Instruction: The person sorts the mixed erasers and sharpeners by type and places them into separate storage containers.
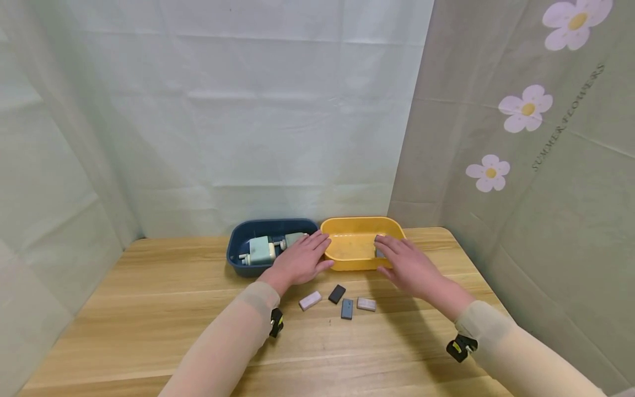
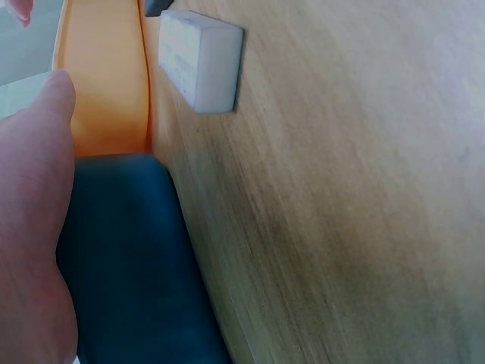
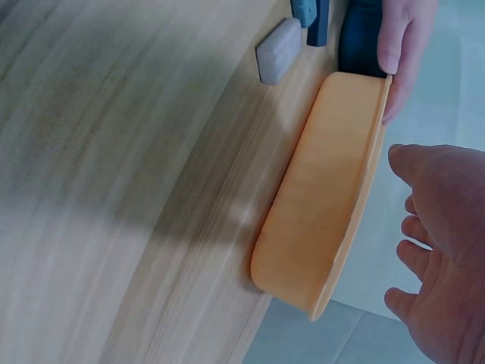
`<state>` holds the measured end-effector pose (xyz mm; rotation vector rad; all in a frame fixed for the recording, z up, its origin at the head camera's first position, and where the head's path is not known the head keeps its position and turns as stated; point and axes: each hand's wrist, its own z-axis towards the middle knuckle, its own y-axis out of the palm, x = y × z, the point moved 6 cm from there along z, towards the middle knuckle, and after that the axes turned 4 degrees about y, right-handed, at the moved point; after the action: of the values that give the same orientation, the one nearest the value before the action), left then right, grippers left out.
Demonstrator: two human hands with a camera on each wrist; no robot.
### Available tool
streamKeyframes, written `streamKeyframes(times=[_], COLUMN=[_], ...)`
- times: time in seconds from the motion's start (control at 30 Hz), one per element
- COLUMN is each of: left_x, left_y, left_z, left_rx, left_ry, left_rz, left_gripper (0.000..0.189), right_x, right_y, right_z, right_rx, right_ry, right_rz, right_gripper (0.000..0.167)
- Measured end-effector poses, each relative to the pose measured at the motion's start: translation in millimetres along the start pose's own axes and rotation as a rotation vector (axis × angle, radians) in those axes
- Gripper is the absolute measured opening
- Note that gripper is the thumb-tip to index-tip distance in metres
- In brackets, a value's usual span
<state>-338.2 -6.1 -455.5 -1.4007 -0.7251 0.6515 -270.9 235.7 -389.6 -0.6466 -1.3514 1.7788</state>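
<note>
Yellow tray (image 1: 354, 265): one, upright on the desk (image 1: 149, 314), at its far side, beside the blue tray (image 1: 247, 271). Judged light and stiff, probably smooth plastic. Best held by the lipped rim at both short ends, where it can be kept level; the walls, being smooth, may slip if only pressed.

Grey block (image 1: 379, 253): one, inside the yellow tray at its right end, partly hidden by the right hand (image 1: 409, 266). Judged light and rigid; best pinched across its narrow sides.

Loose blocks: four, laid flat on the desk in front of the yellow tray: pink block (image 1: 310, 300), black block (image 1: 337, 294), blue block (image 1: 346, 309), white block (image 1: 366, 304). Similar handling is expected; fragility cannot be told.

Left hand (image 1: 301, 259): placed over the blue tray's right end, fingers nearly straight at the yellow tray's left rim, thumb spread. No grip is seen; whether the rim is touched cannot be told.

Right hand: held over the yellow tray's right end, fingers parted and loosely bent, nothing seen in grasp. Contact with the grey block cannot be confirmed.

Green items (image 1: 260, 251): contained in the blue tray.
</note>
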Motion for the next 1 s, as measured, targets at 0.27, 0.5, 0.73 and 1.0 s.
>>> streamKeyframes(times=[0.27,0.5,0.73,1.0], left_x=[1.5,1.0,0.5,-0.9], left_y=[-2.0,-1.3,-1.0,1.6], left_z=[-1.5,-1.1,-0.3,0.3], left_rx=[0.018,0.017,0.006,0.002], left_ry=[0.014,0.012,0.001,-0.004], left_rz=[0.009,0.009,0.01,0.016], left_gripper=[0.079,0.078,0.078,0.078], right_x=[-9,-19,-29,-37], right_y=[0,1,3,11], right_z=[-6.6,-11.0,-14.1,-22.5], right_rx=[0.006,0.011,-0.007,-0.073], right_ry=[-0.027,-0.05,-0.073,-0.084], right_rz=[0.0,0.0,0.016,0.001], right_gripper=[0.063,0.061,0.06,0.061])
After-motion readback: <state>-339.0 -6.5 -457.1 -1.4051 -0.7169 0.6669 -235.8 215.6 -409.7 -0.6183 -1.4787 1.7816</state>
